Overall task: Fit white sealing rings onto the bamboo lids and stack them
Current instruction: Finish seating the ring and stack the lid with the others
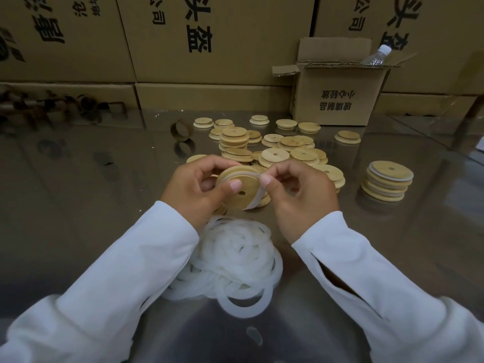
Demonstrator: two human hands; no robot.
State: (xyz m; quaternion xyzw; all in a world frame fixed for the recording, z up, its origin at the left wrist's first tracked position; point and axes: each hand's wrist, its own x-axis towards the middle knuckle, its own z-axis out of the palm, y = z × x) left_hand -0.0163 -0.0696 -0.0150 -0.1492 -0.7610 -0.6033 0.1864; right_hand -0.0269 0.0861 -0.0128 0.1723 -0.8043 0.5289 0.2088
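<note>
Tilted bamboo lid (pixel 248 185) with white ring (pixel 254 198) seemingly half-fitted around it.

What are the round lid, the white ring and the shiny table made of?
The lid looks like pale bamboo, matte: fine grain lines show. The white ring seems soft rubber or silicone, milky, slightly see-through; it bends where the right hand pinches it. The table looks like polished metal: it mirrors the boxes.
</note>
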